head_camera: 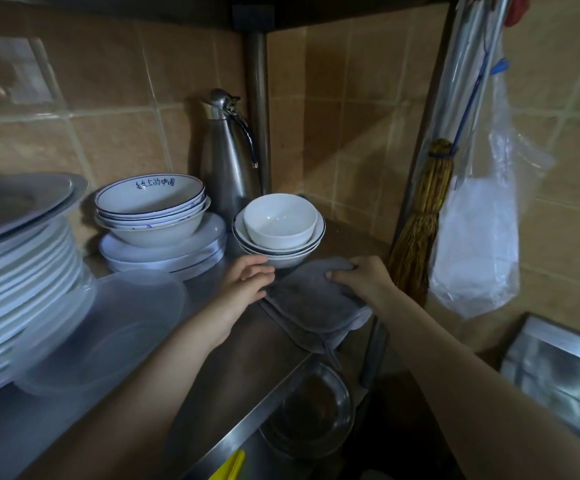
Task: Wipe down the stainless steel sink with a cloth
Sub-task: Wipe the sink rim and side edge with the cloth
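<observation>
A grey folded cloth (311, 303) lies on the steel shelf (247, 358), its near corner hanging over the shelf's front edge. My right hand (361, 278) rests on the cloth's far right part, with the thumb and fingers curled round its edge. At the cloth's left edge, my left hand (247, 280) lies with relaxed fingers touching it. A stainless steel surface (558, 362), possibly the sink's rim, shows at the lower right.
Just behind the cloth stand stacked white bowls (279, 230). More bowls on plates (153, 216), a tall plate stack (21, 271) and a clear plastic lid (108, 327) fill the left. A steel jug (227, 157) stands at the back. A straw brush (420, 220) and a plastic bag (479, 251) hang right.
</observation>
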